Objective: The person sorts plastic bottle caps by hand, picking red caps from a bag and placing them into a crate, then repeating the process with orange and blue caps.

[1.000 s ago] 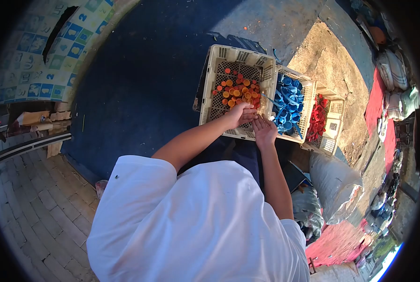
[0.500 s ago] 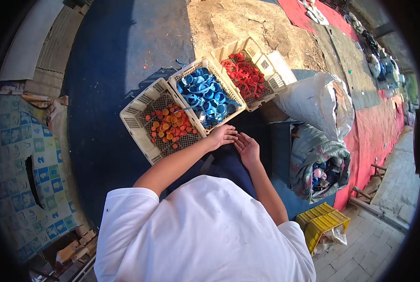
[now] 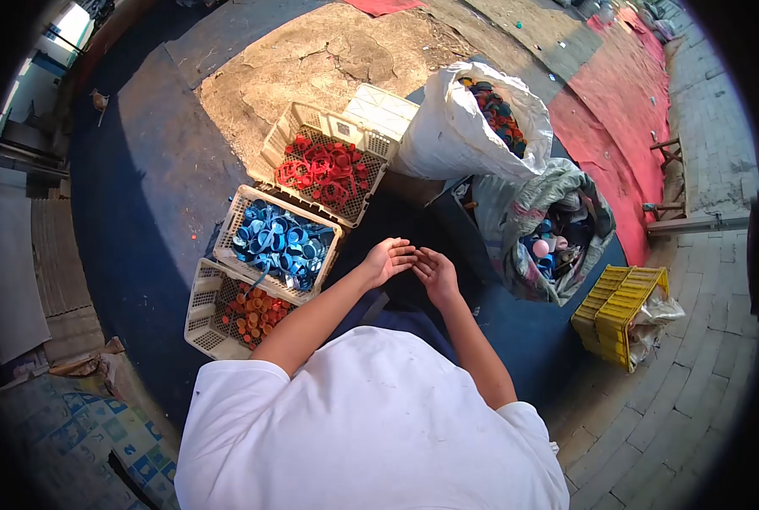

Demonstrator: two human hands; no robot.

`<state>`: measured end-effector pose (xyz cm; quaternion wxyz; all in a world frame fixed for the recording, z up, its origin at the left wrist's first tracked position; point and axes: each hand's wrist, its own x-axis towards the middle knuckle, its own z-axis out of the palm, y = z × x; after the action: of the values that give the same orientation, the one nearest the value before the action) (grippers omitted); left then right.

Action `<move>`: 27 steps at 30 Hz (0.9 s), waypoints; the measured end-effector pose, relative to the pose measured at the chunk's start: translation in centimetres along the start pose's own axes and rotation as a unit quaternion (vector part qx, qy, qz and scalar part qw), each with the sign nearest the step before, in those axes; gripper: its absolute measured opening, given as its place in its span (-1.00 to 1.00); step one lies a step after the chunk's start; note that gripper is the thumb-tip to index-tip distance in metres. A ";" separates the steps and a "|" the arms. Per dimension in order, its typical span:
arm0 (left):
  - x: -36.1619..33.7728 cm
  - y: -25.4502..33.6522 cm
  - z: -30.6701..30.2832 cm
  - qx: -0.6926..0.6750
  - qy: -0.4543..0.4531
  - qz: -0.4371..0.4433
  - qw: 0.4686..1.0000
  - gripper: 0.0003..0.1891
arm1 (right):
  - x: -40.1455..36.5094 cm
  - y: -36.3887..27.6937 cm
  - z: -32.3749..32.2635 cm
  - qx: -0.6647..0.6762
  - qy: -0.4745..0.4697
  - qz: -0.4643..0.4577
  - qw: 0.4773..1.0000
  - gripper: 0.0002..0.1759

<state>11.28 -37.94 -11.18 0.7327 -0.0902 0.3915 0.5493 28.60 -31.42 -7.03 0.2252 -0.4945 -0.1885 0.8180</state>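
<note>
Caps [image 3: 282, 242] in blue fill the middle one of three pale crates set in a row on the dark blue mat [image 3: 141, 195], and this blue crate [image 3: 231, 225] is the one nearest the hands. Just beside it on one end stands a crate [image 3: 205, 319] of orange and red caps [image 3: 256, 310]; on the other, a crate [image 3: 282, 136] of red rings [image 3: 324, 170].

Both hands are held together over the person's lap, just off the near corner of the blue crate and not inside any crate. The left hand [image 3: 388, 259] is turned palm up with its fingers curled in a loose cup. The right hand [image 3: 434, 274] lies against it, fingertips meeting the left fingertips. Whether a cap sits between them I cannot tell (anything there is too small and is hidden by the fingers).

The work looks like sorting by colour, and this moment reads as a pause between crates and sacks, with the hands working on or checking a small piece. A next move would call for a reach to the person's right, where an open grey sack [image 3: 524, 229] of mixed caps lies near the knee, or a drop into the crate of the matching colour. Behind it, a white sack [image 3: 456, 136] stands full, and a yellow crate [image 3: 621, 310] sits apart at the mat's edge.
</note>
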 end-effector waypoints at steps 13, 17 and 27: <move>10.7 5.0 9.2 0.123 -0.057 -0.090 0.987 -0.56 | 4.9 -8.6 -3.1 0.020 0.078 -0.094 0.992 -0.65; 13.5 9.4 14.5 0.114 -0.096 -0.098 0.984 -0.55 | 6.2 -14.2 -1.2 0.033 0.101 -0.135 0.985 -0.67; 17.0 19.1 22.9 0.007 -0.231 -0.128 0.964 -0.48 | 7.7 -27.4 0.2 0.017 0.146 -0.242 0.959 -0.65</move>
<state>7.00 -5.30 -1.43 0.8683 -0.0051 0.2001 0.4539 30.24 -4.53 2.05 0.4502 -0.5445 -0.2535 0.6608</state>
